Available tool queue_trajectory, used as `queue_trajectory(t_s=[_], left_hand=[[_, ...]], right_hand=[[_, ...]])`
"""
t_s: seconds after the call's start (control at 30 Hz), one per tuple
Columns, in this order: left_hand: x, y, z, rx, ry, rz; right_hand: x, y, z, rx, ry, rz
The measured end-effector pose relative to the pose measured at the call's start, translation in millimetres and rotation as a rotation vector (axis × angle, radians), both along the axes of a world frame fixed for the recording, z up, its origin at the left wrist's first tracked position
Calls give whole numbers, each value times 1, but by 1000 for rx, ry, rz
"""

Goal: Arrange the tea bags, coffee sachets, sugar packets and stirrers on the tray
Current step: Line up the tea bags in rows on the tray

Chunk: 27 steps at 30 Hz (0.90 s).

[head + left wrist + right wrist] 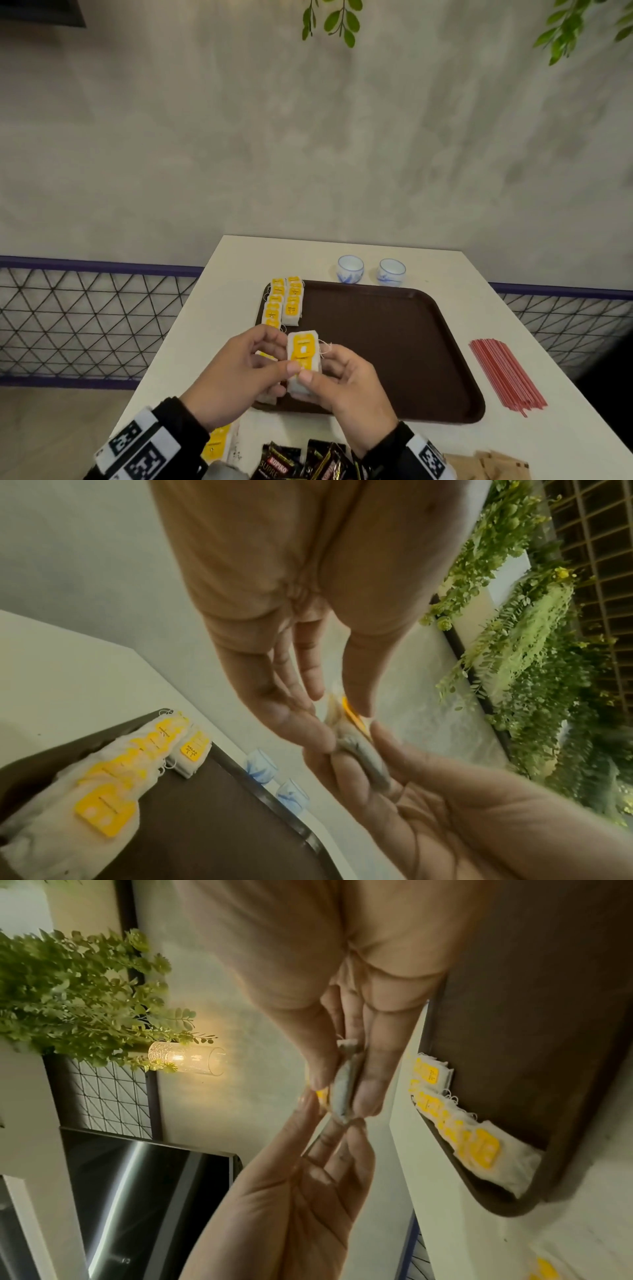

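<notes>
Both hands, left and right, pinch one tea bag above the tray's near-left corner. More bags line its far left. Stirrers lie right, sachets near, cups far.

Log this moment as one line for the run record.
hands: left and right both pinch tea bags | tray: two tea bag rows at left edge | stirrers, sachets: off tray

Left hand and right hand met above the table, thumbs and fingers pinched together, wrists raised
</notes>
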<state>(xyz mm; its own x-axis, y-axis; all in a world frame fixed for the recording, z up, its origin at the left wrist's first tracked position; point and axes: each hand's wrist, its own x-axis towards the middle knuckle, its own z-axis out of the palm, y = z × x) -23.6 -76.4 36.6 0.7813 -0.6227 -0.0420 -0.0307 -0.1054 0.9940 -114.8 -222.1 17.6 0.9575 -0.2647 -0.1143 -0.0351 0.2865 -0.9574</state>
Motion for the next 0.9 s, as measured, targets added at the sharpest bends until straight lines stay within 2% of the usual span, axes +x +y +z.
queue_trajectory(t_s=[0.2,0.37,0.5,0.77,0.9], left_hand=[[9,-15,-5,-11,8,95],[16,-20,-11,-25,-30,137],[22,-18,-16,-69,4,169],[32,-15,-21,-117,21,180],[37,-8,-20,-117,14,196]], right_hand=[[15,-9,9,209,18,39],[25,-15,6,157,49,4],[31,-19,5,100,77,-14],[46,-29,5,129,101,-50],[62,-44,-9,80,179,-121]])
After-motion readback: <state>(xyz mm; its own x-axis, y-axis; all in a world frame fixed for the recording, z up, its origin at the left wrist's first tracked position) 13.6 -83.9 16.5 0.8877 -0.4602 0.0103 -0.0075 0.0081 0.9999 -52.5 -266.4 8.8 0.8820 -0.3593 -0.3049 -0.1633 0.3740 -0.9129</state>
